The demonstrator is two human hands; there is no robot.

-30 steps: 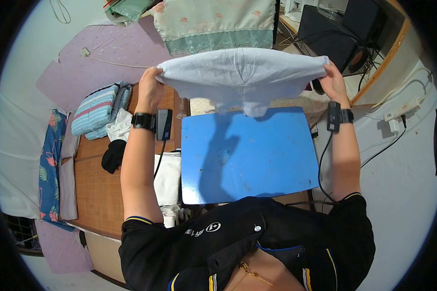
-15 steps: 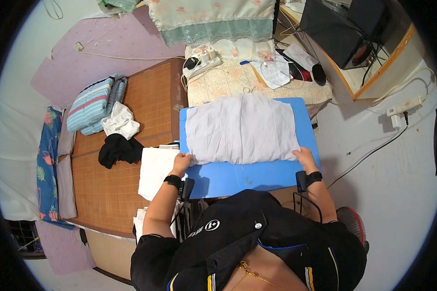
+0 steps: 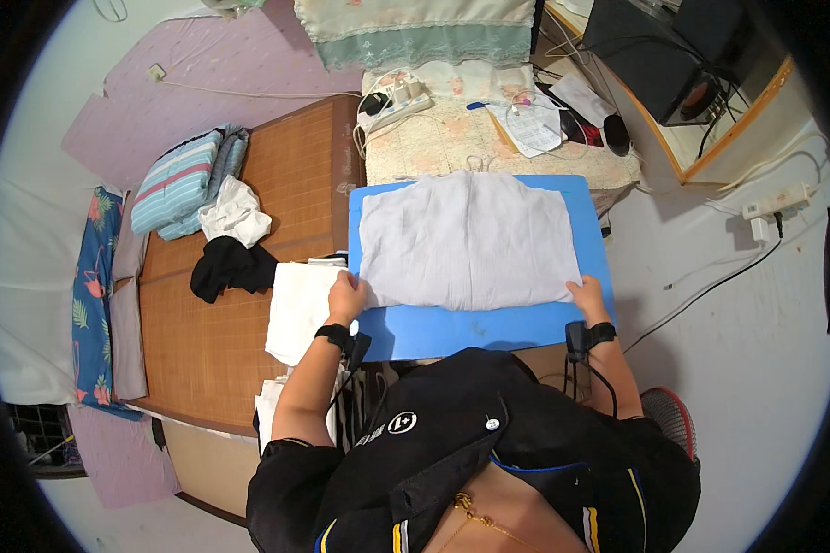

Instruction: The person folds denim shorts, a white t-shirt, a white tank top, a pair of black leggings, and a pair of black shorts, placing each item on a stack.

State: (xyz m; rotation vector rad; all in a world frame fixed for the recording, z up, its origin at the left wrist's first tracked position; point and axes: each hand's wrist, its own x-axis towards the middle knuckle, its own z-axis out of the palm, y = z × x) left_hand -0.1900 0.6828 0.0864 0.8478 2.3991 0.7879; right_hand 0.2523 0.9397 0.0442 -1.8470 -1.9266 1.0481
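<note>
A pale grey-lavender cloth (image 3: 468,241), with a seam or crease down its middle, lies spread as a wide rectangle on a small blue table (image 3: 424,336). Its kind does not show. My left hand (image 3: 347,297) is closed at the near left corner, its fingers pinching the fabric edge. At the near right corner, my right hand (image 3: 588,297) grips the cloth between thumb and fingers. Beside my left hand, a folded white cloth (image 3: 300,309) lies at the edge of the bed.
On the brown bed mat (image 3: 194,341) lie a black garment (image 3: 231,269), a crumpled white cloth (image 3: 236,212) and a folded striped quilt (image 3: 175,184). Beyond the table are a power strip (image 3: 398,103) and papers (image 3: 528,129). A cable (image 3: 701,300) hangs on the right.
The cloth's near edge looks straighter and its corners flatter. Both hands keep hold of the near corners. The whole view has shifted slightly.
</note>
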